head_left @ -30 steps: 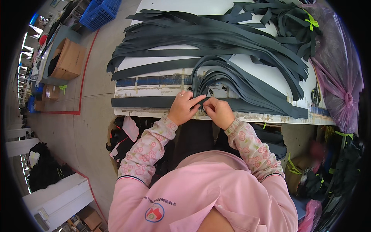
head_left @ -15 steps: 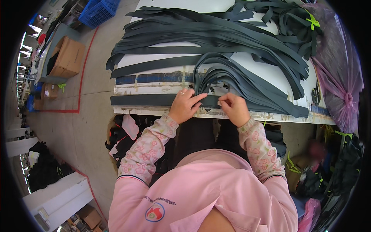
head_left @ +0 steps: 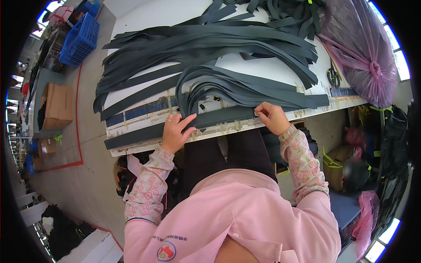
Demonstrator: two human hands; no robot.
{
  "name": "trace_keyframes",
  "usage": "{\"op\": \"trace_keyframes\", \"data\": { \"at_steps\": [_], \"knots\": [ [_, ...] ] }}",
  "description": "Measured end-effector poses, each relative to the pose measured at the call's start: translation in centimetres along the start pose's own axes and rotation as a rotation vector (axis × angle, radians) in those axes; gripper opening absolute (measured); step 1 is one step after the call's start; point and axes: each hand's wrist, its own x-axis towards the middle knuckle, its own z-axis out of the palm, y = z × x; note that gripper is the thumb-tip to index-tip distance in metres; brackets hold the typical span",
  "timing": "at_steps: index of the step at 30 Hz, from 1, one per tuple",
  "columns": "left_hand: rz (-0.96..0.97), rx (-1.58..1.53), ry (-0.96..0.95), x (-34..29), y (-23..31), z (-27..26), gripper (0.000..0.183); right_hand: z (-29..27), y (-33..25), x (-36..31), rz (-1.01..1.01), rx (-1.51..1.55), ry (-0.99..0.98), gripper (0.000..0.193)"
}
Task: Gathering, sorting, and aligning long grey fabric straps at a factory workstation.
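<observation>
A long dark grey-green webbing strip [head_left: 140, 135] lies along the near edge of the table. My left hand [head_left: 176, 131] rests on it with index finger and thumb spread, next to the folded end of a looped bundle of strips [head_left: 219, 83]. Farther right, my right hand [head_left: 272, 118] is closed in a pinch at the strip's upper edge, below the bundle's loose ends. Whatever is between those fingertips is too small to make out. Behind the loop, a larger pile of strips [head_left: 197, 46] stretches across the white table [head_left: 136, 70].
Black-handled scissors [head_left: 333, 78] lie at the table's right side, beside a knotted pink plastic bag [head_left: 372, 65]. On the left floor are a blue crate [head_left: 80, 40] and a cardboard box [head_left: 58, 106]. Dark fabric [head_left: 392, 149] hangs at the right.
My right hand has moved right along the strip, farther from my left hand. The left hand stays near the folded end with its fingers spread. The whole view has turned and shifted.
</observation>
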Motion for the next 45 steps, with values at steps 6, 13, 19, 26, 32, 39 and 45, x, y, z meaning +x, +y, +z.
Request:
{"op": "trace_keyframes", "data": {
  "at_steps": [6, 13, 19, 26, 32, 39, 45],
  "knots": [
    [0.025, -0.002, 0.021, 0.1, 0.0, 0.1, 0.050, 0.2, -0.4, 0.0, -0.006, -0.008, 0.022, 0.010],
    [0.008, -0.003, 0.026, 0.2, 0.2, 0.2, 0.047, 0.0, -0.1, 0.3, -0.106, -0.151, 0.030, 0.009],
    [0.029, 0.016, 0.029, 0.3, 0.1, 0.3, 0.042, 2.5, -3.6, 0.1, -0.035, 0.237, -0.068, 0.017],
    [0.052, 0.084, 0.019, -0.3, 0.0, 0.4, 0.041, 8.5, -7.1, 3.5, -0.201, 0.136, -0.001, 0.042],
    [0.023, 0.074, 0.020, -0.1, 0.2, -0.1, 0.041, 12.8, -8.0, 3.5, -0.295, 0.174, -0.063, 0.017],
    [0.042, 0.023, 0.018, 0.5, 0.0, 0.6, 0.048, 13.5, -8.3, 2.4, -0.239, 0.071, -0.062, 0.009],
    [0.014, 0.021, 0.025, -0.3, -0.2, 0.0, 0.050, 15.3, -9.0, 2.3, -0.266, 0.038, -0.056, 0.005]
  ]
}}
